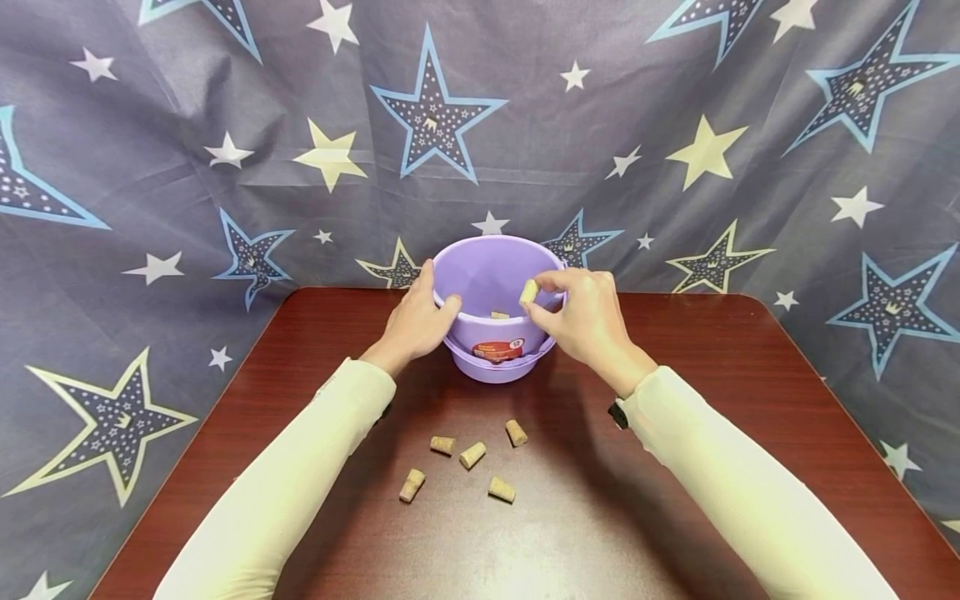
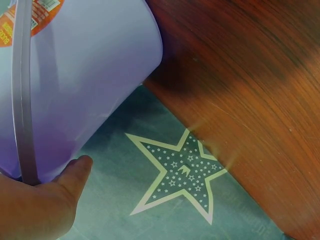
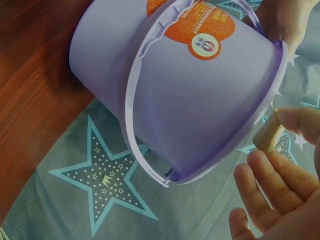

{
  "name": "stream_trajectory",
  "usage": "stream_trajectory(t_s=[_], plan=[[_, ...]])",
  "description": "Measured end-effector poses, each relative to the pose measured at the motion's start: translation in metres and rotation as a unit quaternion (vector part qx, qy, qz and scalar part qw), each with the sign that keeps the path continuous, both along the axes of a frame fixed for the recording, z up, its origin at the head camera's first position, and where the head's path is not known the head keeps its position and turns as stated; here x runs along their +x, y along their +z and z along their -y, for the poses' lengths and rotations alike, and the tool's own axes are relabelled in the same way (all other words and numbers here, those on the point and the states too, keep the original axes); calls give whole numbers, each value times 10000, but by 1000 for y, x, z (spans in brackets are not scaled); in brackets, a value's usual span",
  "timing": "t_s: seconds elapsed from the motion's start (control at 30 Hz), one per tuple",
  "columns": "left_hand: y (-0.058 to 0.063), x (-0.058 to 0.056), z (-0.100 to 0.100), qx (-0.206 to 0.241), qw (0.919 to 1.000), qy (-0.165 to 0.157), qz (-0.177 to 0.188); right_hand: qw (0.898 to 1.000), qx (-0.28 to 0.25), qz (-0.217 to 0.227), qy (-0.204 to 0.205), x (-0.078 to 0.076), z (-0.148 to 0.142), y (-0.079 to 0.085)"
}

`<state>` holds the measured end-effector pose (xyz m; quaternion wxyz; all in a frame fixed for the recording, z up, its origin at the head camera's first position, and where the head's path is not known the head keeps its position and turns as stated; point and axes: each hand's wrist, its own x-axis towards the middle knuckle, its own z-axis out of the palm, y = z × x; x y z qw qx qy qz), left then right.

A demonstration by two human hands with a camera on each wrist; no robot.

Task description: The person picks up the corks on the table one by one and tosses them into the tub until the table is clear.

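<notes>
A purple bucket [image 1: 491, 275] with a red-orange label stands near the table's far edge, its handle [image 3: 131, 107] hanging down the front. My left hand [image 1: 418, 321] grips the bucket's left rim, thumb over the edge. At the right side of the rim, my right hand [image 1: 588, 317] pinches a cork [image 1: 529, 293] between thumb and fingers, over the bucket's opening. The right wrist view shows that cork [image 3: 269, 132] beside the rim. Inside the bucket, one cork [image 1: 500, 315] shows; the rest of the bottom is hidden by the front wall.
Several corks [image 1: 472, 455] lie scattered on the dark red wooden table [image 1: 600, 533] in front of the bucket. Behind the table hangs a grey curtain [image 1: 525, 108] printed with stars, close to the bucket's back.
</notes>
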<state>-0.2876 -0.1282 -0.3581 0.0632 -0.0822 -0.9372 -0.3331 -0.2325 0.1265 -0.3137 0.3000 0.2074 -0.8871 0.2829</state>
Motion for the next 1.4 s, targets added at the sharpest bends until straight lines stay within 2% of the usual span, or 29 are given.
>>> stream_trajectory(t_s=[0.43, 0.87, 1.4], plan=[[1, 1, 1, 4, 10000, -5, 28, 9986, 170, 354, -345, -10, 4, -3], [1, 1, 0, -14, 10000, 0, 24, 9932, 305, 879, -699, -11, 8, -3], [0, 1, 0, 7, 10000, 3, 24, 9959, 63, 632, -649, -3, 4, -10]])
